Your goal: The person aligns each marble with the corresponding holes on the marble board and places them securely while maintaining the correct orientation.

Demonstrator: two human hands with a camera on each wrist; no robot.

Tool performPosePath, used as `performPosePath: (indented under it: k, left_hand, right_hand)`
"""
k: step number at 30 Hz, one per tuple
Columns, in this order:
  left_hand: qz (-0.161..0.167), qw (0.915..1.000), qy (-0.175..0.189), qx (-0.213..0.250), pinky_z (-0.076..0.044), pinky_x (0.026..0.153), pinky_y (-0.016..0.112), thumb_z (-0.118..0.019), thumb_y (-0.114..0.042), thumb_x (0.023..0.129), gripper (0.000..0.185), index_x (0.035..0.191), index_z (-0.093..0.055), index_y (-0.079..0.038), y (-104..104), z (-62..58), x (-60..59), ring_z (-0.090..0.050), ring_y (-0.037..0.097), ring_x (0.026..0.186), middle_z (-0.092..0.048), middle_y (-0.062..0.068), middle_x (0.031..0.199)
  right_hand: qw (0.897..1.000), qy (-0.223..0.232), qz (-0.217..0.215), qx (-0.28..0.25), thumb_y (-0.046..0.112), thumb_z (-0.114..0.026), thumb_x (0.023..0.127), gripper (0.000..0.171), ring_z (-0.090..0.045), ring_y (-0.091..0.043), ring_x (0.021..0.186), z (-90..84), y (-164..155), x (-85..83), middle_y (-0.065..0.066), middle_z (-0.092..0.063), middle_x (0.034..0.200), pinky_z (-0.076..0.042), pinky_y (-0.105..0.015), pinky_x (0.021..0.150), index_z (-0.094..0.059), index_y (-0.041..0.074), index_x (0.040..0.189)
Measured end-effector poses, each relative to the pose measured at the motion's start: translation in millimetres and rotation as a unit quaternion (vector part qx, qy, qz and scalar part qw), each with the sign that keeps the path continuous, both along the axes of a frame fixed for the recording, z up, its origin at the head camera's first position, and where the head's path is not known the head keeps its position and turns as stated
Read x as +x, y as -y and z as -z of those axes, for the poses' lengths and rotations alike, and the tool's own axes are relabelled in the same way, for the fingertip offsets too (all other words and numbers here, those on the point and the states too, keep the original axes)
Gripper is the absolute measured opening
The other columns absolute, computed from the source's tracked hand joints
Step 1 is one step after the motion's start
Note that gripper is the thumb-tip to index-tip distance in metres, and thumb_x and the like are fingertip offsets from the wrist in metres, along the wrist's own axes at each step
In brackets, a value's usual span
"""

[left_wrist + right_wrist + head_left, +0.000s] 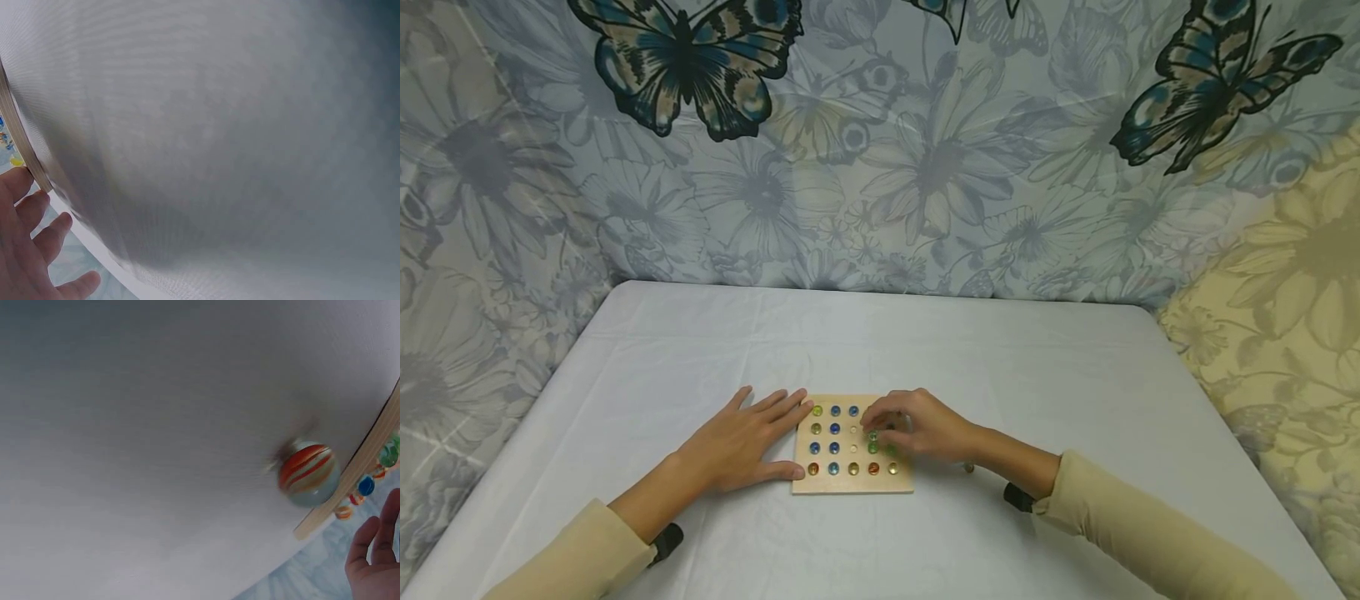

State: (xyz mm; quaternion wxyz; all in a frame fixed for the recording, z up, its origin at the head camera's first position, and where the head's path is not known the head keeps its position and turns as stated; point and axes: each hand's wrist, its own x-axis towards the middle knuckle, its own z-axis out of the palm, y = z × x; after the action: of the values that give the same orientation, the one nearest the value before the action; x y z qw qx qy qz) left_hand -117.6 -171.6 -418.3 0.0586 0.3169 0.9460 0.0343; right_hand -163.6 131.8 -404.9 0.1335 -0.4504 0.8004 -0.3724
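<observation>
Head view shows a square wooden board (853, 482) near the tabletop's front edge, its round dimples holding glossy glass marbles. Left hand (741, 442) lies flat, fingers straight, against the board's left edge. Right hand (917, 427) curls over a green marble (873, 437) on the board, fingertips pinching it. A striped orange marble (308, 472) sits on the smooth white cloth just beside the board's right edge.

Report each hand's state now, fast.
Left hand: open, flat beside the wooden board.
Right hand: fingers curled over the board at a green marble; grip cannot be told.
</observation>
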Motion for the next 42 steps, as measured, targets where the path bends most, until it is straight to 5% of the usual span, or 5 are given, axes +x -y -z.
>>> performPosePath:
  k: [13, 27, 35, 42]
  left_hand:
    - [0.007, 0.9999, -0.002, 0.007, -0.025, 0.111, 0.066, -0.040, -0.078, 0.089, 0.091, 0.157, -0.035, -0.017, 0.9, 0.0, -0.4, -0.034, 0.029, 0.145, -0.032, 0.005, 0.161]
    - [0.007, 0.9999, -0.004, 0.011, -0.025, 0.111, 0.066, -0.037, -0.080, 0.089, 0.092, 0.157, -0.034, -0.018, 2.0, 2.7, -2.5, -0.034, 0.029, 0.145, -0.032, 0.004, 0.161]
    - [0.007, 0.9999, -0.005, 0.011, -0.025, 0.111, 0.066, -0.038, -0.080, 0.088, 0.092, 0.157, -0.034, -0.018, 2.2, 3.3, -2.7, -0.034, 0.029, 0.146, -0.032, 0.004, 0.161]
    - [0.006, 0.9999, -0.007, 0.010, -0.025, 0.111, 0.067, -0.040, -0.079, 0.088, 0.092, 0.156, -0.035, -0.018, 2.6, 4.0, -2.2, -0.034, 0.029, 0.145, -0.033, 0.004, 0.160]
  right_hand:
    - [0.999, -0.012, -0.002, 0.039, 0.005, -0.071, 0.091, 0.020, -0.058, -0.010, 0.088, 1.7, 18.3, 2.8, 0.006, -0.070, 0.104, -0.052, -0.027, 0.076, -0.073, 0.010, 0.110]
    - [0.998, -0.006, -0.007, 0.065, 0.005, -0.070, 0.092, 0.018, -0.060, -0.007, 0.100, 1.8, 27.1, 3.6, 0.005, -0.070, 0.106, -0.051, -0.027, 0.088, -0.074, 0.012, 0.108]
    - [0.999, 0.008, -0.014, 0.041, 0.003, -0.072, 0.091, 0.024, -0.066, -0.011, 0.097, -4.8, 18.9, -0.2, 0.000, -0.072, 0.108, -0.055, -0.027, 0.084, -0.070, 0.007, 0.114]
    - [0.999, 0.007, 0.010, 0.033, 0.006, -0.074, 0.089, 0.029, -0.066, -0.010, 0.103, -6.1, -7.1, -2.3, 0.003, -0.073, 0.109, -0.052, -0.034, 0.094, -0.070, 0.008, 0.117]
